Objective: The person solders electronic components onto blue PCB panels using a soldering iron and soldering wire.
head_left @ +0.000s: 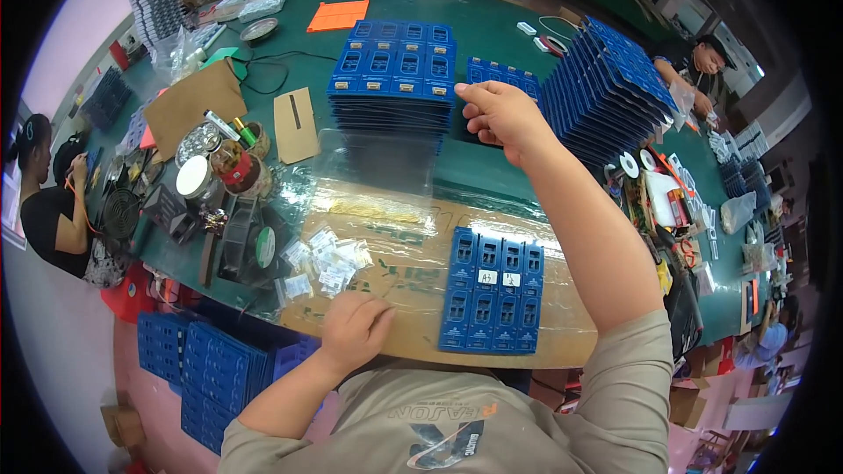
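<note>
My right hand [502, 114] reaches out over the table, its fingers curled and the fingertips pinched at the right edge of a tall stack of blue circuit-board panels [395, 61]. Whatever the pinch may hold is too small to make out. My left hand [356, 326] rests at the near table edge with its fingers folded in; their inside is hidden. Just beyond it lies a pile of small clear bags [329, 262] with white labels. Between my arms, a single blue panel [492, 294] with two white stickers lies flat on the film-covered cardboard [404, 298].
Another tall blue panel stack [606, 88] leans at the right. Jars [237, 167], markers and a black spool [250, 241] crowd the left. More blue panels [211, 369] stand below the table edge. Co-workers [702, 66] sit around the green table [299, 22].
</note>
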The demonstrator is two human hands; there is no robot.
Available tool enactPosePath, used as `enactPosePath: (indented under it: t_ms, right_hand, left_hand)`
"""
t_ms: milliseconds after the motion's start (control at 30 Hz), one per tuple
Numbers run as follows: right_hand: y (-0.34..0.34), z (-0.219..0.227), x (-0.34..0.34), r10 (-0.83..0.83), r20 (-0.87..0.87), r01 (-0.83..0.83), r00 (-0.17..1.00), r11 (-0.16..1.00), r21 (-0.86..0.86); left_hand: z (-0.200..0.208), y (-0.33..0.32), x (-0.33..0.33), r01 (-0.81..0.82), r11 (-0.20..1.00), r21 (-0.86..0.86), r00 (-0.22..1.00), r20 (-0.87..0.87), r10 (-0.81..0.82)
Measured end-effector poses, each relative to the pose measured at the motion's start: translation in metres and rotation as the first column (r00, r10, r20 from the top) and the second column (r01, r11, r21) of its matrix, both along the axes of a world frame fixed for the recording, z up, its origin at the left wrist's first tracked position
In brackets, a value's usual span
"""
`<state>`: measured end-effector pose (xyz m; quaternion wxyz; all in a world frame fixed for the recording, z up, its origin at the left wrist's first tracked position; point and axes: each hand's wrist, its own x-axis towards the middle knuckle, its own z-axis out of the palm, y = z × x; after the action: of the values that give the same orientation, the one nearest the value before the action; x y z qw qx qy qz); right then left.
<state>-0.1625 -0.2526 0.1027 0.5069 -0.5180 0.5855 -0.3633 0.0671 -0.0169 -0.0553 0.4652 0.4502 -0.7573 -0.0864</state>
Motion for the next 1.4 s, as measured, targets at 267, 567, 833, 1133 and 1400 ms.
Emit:
enactPosePath:
  t_ms: [267,567,833,1133,1400]
  right_hand:
    - [-0.032,0.005,0.015,-0.057,-0.201,0.069,0.978,0.996,0.053]
    - [-0.044,0.004,0.019,-0.047,-0.243,0.073,0.969,0.993,0.097]
    - [-0.040,0.022,0.022,-0.093,0.072,0.086,0.993,0.991,0.098]
    - [-0.028,0.017,0.010,-0.057,0.472,0.091,0.880,0.995,-0.050]
    - [0.082,0.016,-0.098,0.133,0.679,0.043,0.722,0.971,-0.236]
  left_hand:
    - [-0.002,0.000,0.002,0.012,1.000,0.012,1.000,-0.016,-0.012]
    - [-0.002,0.000,0.001,-0.013,1.000,-0.026,1.000,-0.018,0.013]
    - [-0.004,-0.001,0.002,-0.017,1.000,-0.026,1.000,-0.011,0.016]
    - [-0.003,0.000,0.000,-0.063,0.998,-0.022,0.997,0.038,0.064]
    - [0.034,0.002,0.004,-0.077,0.995,0.063,0.994,-0.073,0.082]
